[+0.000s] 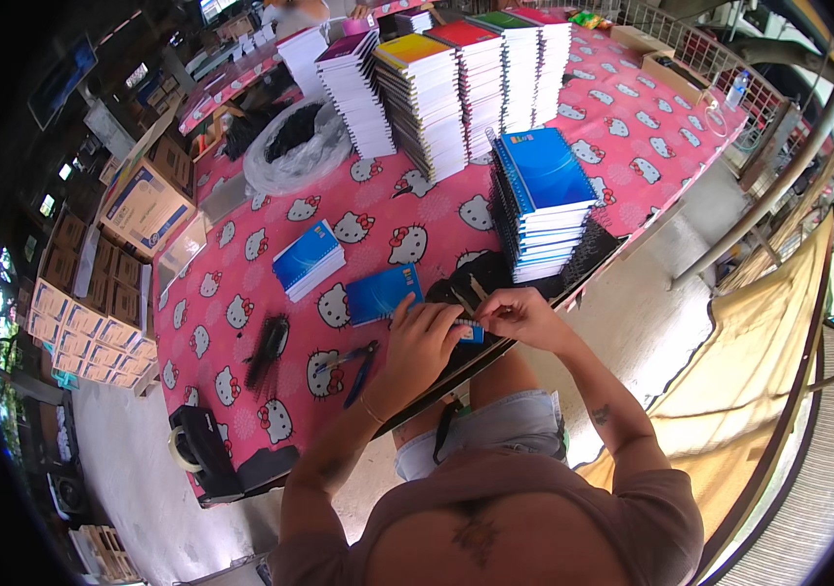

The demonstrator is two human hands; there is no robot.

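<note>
Between my hands at the table's near edge lies a blue spiral notebook, mostly hidden, with its bound edge showing. My left hand is curled over it, fingers gripping that edge. My right hand pinches at the same edge; whatever its fingertips hold is too small to make out. Just beyond my left hand, another blue notebook lies flat, and farther left is a short stack of blue notebooks. Blue-handled pliers rest beside my left wrist. A tall blue notebook stack stands beyond my right hand.
Tall stacks of notebooks with several cover colours fill the far side of the pink patterned table. A clear plastic bag, a bundle of black binding wires and a tape dispenser are leftward. Cartons stand left.
</note>
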